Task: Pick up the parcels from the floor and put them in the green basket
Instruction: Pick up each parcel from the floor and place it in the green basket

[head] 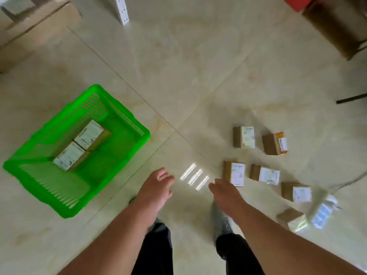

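Both forearms fill the bottom of the view, nothing held. Left hand (pixel 154 190) hangs with fingers loosely curled, empty; right hand (pixel 225 192) has fingers straighter and relaxed, also empty. Green basket (pixel 137 124) sits well left of the left fingers, on the floor (pixel 198 76), with two parcels already inside it side by side, labels up. Nearest loose parcel (pixel 234 173) lies just past the right fingertips, looks close to touching but I can't tell contact. Next parcel (pixel 265 174) is just right of that one; two more sit further out beyond the fingers (pixel 243 137) and (pixel 275 143); another (pixel 296 191) is right of the right wrist, and one more (pixel 293 219) lies beside the right forearm, blurred. White blurred item (pixel 322 212) next to it, can't tell what it is. Handling guess: small stiff cardboard boxes, likely light, one-hand job. Taped faces and glossy labels may be slick, so pinch across the two plain brown side faces, thumb opposite fingers, not on the label. Contents unknown, so set down, don't drop. Roughly a quarter done.
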